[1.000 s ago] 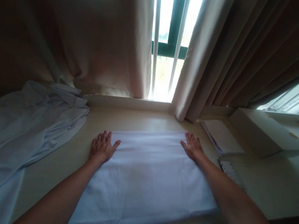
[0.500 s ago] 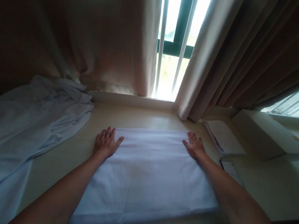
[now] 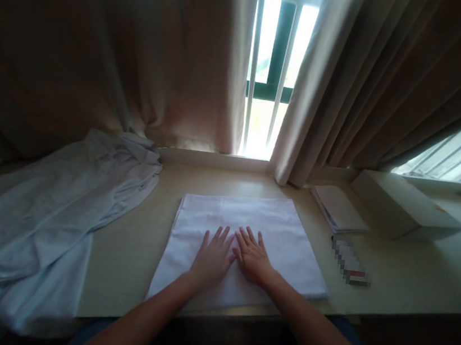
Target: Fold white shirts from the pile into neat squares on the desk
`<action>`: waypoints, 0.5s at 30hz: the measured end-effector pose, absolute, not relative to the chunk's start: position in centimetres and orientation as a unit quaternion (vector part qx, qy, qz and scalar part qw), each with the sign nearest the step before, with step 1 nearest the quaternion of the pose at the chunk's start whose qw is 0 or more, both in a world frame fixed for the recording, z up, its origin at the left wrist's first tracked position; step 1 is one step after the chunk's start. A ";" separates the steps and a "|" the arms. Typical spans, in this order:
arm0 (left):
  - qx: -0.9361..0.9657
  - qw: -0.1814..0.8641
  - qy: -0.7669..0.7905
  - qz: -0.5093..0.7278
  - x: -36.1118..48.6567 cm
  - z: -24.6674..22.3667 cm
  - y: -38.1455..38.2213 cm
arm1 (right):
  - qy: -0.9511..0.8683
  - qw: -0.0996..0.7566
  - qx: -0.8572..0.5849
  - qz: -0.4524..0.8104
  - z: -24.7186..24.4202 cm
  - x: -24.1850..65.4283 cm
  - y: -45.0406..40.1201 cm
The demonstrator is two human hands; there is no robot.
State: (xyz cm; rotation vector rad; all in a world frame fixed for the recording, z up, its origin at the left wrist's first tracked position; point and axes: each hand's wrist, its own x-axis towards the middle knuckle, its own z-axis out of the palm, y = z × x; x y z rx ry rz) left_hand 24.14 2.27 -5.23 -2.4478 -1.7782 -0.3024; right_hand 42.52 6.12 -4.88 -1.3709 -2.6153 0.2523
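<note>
A white cloth (image 3: 259, 216), folded into a flat rectangle, lies on the pale wooden table (image 3: 115, 270) close to its front edge. My left hand (image 3: 214, 255) rests on the middle of the cloth with its fingers spread. Right beside it, my right hand (image 3: 251, 254) lies flat on the same cloth, fingers apart and pointing away from me. The two thumbs are close together; whether they touch I cannot tell. Neither hand grips anything.
A rumpled heap of white cloth (image 3: 59, 212) covers the table's left side and hangs over the front edge. To the right are a folded white cloth (image 3: 340, 208), a blurred-out phone-like object (image 3: 349, 260) and a pale box (image 3: 408, 207). Curtains (image 3: 185, 65) hang behind, before a barred window (image 3: 268, 75).
Both hands have moved from the far corners of the folded cloth inward and nearer to me, meeting at its middle. The view has shifted slightly. The cloth's near edge looks drawn back from the front.
</note>
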 end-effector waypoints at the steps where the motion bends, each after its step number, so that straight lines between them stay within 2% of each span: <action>1: -0.799 0.042 -0.593 -0.093 24.3 -5.8 0.8 | -0.877 0.081 -0.464 0.100 -5.3 42.3 4.7; 8: -0.700 0.019 -0.712 -0.049 18.2 -7.9 -2.8 | -0.819 0.029 -0.565 0.095 -6.7 50.9 3.3; 15: -0.668 0.042 -0.740 -0.065 14.9 -8.7 -4.4 | -0.778 0.044 -0.626 0.036 -8.9 59.1 3.2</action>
